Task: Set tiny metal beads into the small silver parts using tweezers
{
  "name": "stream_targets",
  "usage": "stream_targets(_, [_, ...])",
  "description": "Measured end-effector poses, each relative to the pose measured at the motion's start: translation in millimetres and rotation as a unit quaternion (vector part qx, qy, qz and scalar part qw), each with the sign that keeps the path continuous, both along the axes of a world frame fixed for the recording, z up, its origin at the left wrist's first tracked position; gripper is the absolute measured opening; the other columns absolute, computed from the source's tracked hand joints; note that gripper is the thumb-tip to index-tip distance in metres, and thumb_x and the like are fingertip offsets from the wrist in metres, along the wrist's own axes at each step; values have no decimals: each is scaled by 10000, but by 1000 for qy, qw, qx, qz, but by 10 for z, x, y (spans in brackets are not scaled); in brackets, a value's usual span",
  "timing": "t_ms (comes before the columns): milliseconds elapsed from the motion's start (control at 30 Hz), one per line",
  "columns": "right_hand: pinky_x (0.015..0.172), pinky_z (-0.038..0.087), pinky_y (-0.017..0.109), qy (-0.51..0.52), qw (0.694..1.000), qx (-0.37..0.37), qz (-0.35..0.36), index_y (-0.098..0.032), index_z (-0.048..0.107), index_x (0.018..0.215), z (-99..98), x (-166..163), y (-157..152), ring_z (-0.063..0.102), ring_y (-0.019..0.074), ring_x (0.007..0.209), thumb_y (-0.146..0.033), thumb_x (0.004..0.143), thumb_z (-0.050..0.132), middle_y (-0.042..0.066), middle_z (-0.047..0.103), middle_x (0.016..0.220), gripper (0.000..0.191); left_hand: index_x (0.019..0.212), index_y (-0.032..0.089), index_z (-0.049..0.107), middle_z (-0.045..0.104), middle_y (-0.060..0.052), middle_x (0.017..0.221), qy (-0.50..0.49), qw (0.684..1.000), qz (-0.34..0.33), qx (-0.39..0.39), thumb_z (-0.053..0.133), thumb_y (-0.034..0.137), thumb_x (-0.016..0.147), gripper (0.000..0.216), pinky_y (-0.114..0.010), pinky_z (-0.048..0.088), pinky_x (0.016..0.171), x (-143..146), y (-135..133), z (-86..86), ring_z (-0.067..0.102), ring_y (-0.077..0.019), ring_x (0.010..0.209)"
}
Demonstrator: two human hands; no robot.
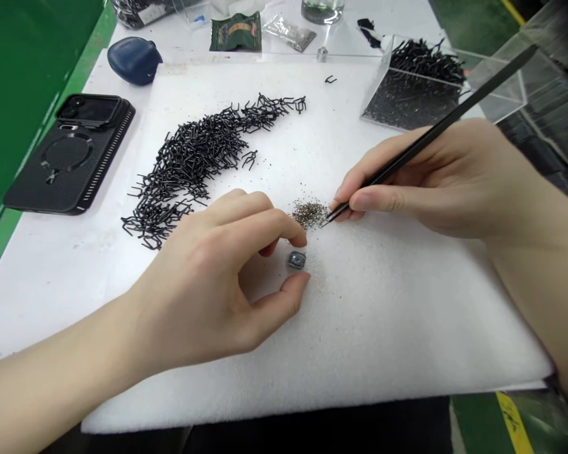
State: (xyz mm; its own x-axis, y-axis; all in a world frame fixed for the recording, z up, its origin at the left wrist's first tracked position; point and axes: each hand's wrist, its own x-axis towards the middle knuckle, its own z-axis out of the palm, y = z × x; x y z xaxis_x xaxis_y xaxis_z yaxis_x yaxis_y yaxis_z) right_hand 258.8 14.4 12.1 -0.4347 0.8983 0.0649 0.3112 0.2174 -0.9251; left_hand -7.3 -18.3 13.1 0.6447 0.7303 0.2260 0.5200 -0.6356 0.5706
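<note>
My right hand grips black tweezers like a pen. Their tips reach the right edge of a small heap of tiny brassy grains on the white foam sheet. My left hand rests to the left, thumb and index finger apart. In the gap between them sits a small dark grey block with a round mark on top, apparently not pinched. Beyond my left hand spreads a long pile of small black forked pieces.
A clear box of black pieces stands at the back right. On the left lie a black phone and a dark blue rounded object. Along the back are a green packet, a clear bag and a glass container.
</note>
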Motion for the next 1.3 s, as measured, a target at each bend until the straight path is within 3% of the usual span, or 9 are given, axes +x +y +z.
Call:
stream_targets(333, [788, 675, 302, 14, 1000, -18, 9, -258, 848, 908, -15, 7, 2, 789, 177, 820, -235, 856, 869, 10, 832, 883, 61, 898, 221, 765, 596, 37, 674, -13, 1000, 8, -12, 751, 194, 881, 34, -281, 451, 665, -7, 34, -47, 583, -142, 708])
stream_targets(833, [749, 656, 286, 38, 999, -13, 6, -249, 847, 900, -11, -5, -26, 785, 184, 806, -224, 869, 860, 34, 828, 871, 42, 891, 216, 794, 613, 41, 640, -41, 999, -4, -5, 782, 205, 857, 37, -262, 442, 619, -19, 54, -71, 590, -133, 677])
stream_targets(1067, [700, 656, 230, 51, 995, -31, 74, -245, 819, 925, 41, -165, -134, 790, 153, 808, -212, 918, 803, 4, 824, 888, 37, 870, 216, 809, 611, 43, 615, -23, 1000, 3, -17, 816, 213, 848, 23, -262, 426, 604, -11, 69, -46, 587, -134, 654])
stream_targets(1300, [706, 647, 208, 50, 995, -22, 81, -247, 820, 925, 32, -189, -135, 787, 142, 822, -192, 911, 802, 2, 831, 914, 59, 876, 247, 804, 620, 43, 629, -31, 999, 3, -10, 786, 237, 871, 21, -265, 441, 625, -33, 46, -72, 597, -135, 652])
